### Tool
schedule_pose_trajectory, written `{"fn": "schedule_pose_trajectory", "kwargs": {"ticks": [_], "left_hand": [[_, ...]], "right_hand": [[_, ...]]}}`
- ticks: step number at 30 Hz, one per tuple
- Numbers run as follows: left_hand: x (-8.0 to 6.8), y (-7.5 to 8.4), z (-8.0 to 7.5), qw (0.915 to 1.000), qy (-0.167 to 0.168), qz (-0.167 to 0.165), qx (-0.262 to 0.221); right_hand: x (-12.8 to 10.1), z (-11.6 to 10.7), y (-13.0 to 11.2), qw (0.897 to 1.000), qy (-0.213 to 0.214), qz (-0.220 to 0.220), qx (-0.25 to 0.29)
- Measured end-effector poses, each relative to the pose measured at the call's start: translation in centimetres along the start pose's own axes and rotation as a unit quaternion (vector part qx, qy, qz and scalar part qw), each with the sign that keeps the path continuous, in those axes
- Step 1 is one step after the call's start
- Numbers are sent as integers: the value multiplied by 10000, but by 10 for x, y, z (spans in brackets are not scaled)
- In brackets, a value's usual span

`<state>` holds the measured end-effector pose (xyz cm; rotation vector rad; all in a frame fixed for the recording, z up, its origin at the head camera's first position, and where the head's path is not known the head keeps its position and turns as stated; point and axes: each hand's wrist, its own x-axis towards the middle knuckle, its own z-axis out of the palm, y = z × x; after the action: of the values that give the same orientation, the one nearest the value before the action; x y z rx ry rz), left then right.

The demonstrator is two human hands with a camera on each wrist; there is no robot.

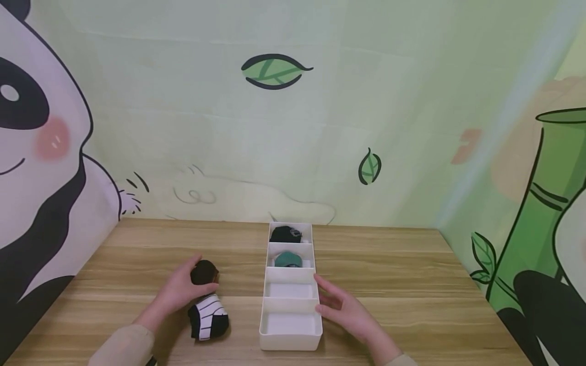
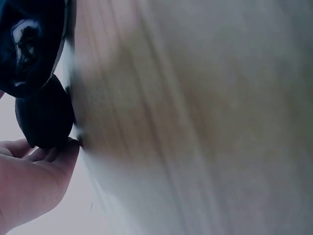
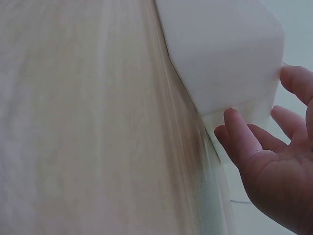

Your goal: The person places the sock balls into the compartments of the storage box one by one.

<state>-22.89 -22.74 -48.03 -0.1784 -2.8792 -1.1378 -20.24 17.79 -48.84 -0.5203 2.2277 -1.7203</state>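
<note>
A left hand [image 1: 180, 291] grasps a rolled dark sock [image 1: 204, 272] near the tabletop's [image 1: 412, 284] front edge, beside a striped black-and-white sock [image 1: 208, 317]; the relaxed right hand [image 1: 341, 307] touches the white divided tray [image 1: 290, 339].

Dark rolled sock [image 1: 204, 273] on the wooden table, just left of the white divided tray [image 1: 290, 339].

Much is blurred or cropped in the wrist views.

The left wrist view smears the table [image 2: 195, 122] to a wash; the left hand [image 2: 29, 186] is cut by the frame edge, and the dark bundle [image 2: 44, 117] by it is perhaps a sock. The right wrist view crops the right hand [image 3: 279, 171] and shows only a corner of the tray [image 3: 225, 54].
</note>
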Motion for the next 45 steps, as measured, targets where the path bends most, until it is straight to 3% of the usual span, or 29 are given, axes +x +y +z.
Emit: {"fn": "schedule_pose_trajectory", "kwargs": {"ticks": [12,20,35,45], "left_hand": [[0,-3,1,9999,-104,-2,-120],[3,-8,1,9999,31,106,-66],[3,-7,-2,9999,99,21,-40],[3,-5,-7,9992,257,-53,-299]], "right_hand": [[-1,0,-3,9999,-33,-47,92],[-1,0,-2,10000,-2,14,17],[-1,0,-2,9999,79,100,5],[0,1,-2,9999,6,23,98]]}}
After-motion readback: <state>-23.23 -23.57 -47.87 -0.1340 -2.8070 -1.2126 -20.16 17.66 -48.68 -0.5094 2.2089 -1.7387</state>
